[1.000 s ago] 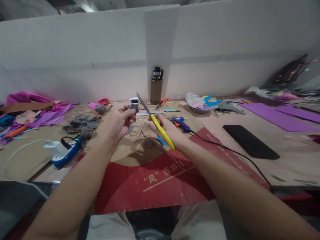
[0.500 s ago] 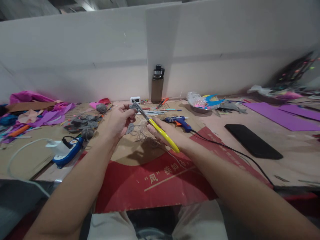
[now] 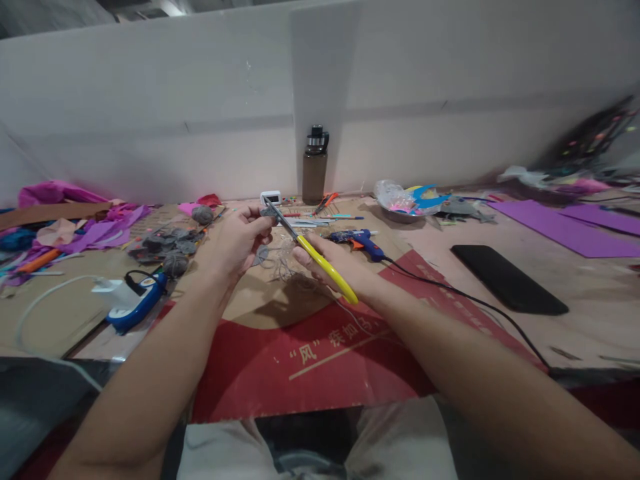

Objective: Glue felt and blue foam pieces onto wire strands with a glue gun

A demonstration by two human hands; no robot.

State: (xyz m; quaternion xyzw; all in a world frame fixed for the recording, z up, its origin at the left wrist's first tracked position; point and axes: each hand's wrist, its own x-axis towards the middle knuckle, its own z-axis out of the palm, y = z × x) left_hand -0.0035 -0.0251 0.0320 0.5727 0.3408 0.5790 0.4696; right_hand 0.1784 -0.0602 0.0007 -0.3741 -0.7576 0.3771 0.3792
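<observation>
My left hand (image 3: 245,233) pinches a small grey piece (image 3: 271,213), perhaps felt, between thumb and fingers. Yellow-handled scissors (image 3: 327,268) are gripped in my right hand (image 3: 327,257), their metal blades pointing up and to the left against the grey piece. Whether the blades are parted there is too small to tell. Under the hands, on the cardboard sheet (image 3: 310,360) with its red printed band, lies a tangle of thin grey thread (image 3: 295,270). A round grey piece (image 3: 261,255) rests beside the tangle, partly hidden by my left hand.
A blue glue gun (image 3: 367,244) lies right of my hands, its cord running to the front edge. Beyond it is a black phone (image 3: 507,279). A bottle (image 3: 315,170) stands at the wall. Left are a blue power strip (image 3: 137,307), grey scraps (image 3: 163,247) and purple felt (image 3: 113,230).
The camera view has shifted very slightly. Both hands, the scissors and the grey piece keep nearly the same positions.
</observation>
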